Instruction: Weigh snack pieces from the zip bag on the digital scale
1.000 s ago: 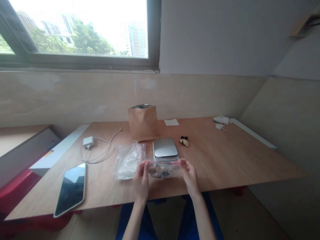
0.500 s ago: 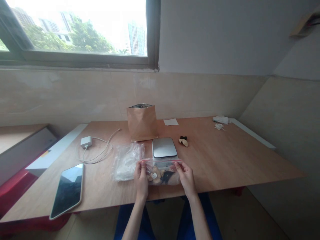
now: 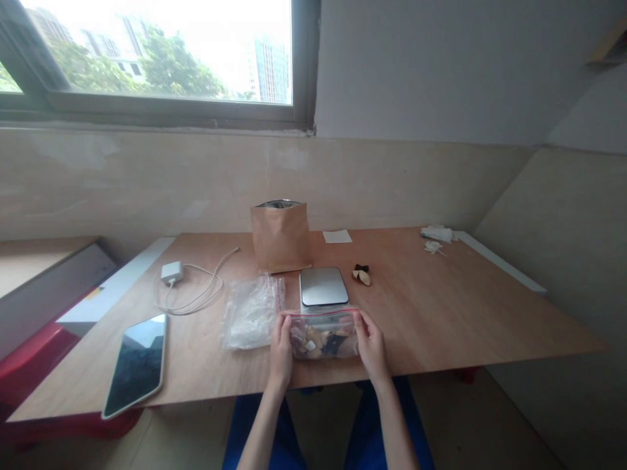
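Clear zip bag [image 3: 323,339] of dark and tan bits [image 3: 318,344] held up at both ends, just in front of small silver scale [image 3: 322,287]; left hand [image 3: 281,349] and right hand [image 3: 371,346] closed on bag sides; next move calling for firm hold on both sides; red zip strip [image 3: 321,313] hard to read, shut or open unclear; some bits hidden behind fingers; bag touching table or not, also unclear.
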`<state>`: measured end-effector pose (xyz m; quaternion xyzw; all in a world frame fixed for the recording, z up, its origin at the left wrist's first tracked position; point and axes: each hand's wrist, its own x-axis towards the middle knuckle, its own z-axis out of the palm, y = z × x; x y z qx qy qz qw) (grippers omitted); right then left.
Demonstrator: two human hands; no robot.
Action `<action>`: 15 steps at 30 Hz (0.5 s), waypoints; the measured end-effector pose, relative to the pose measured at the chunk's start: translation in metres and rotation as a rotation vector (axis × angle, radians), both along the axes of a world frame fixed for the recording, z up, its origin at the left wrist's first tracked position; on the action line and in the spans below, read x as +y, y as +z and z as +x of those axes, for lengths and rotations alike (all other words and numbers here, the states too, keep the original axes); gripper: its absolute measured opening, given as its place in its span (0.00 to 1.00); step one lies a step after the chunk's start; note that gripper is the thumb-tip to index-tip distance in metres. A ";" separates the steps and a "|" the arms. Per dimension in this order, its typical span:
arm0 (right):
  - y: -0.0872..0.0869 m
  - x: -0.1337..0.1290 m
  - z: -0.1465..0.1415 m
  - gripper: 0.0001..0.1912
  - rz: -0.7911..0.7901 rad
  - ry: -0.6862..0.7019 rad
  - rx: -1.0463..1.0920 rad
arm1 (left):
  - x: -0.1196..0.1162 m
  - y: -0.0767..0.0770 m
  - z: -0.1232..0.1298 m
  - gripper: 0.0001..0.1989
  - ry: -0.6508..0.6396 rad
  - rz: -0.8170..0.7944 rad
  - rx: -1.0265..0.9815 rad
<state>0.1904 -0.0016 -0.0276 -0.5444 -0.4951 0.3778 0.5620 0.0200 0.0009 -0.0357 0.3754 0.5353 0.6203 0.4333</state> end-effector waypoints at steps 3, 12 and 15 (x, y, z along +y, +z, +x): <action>0.001 -0.001 0.000 0.20 0.014 -0.050 0.013 | -0.001 0.003 0.000 0.14 -0.069 0.028 -0.002; -0.004 0.002 0.005 0.21 0.051 -0.139 -0.029 | 0.001 0.003 -0.001 0.15 -0.041 0.078 -0.018; -0.002 0.002 0.004 0.22 0.065 -0.164 -0.029 | 0.000 0.002 -0.001 0.14 -0.042 0.101 -0.008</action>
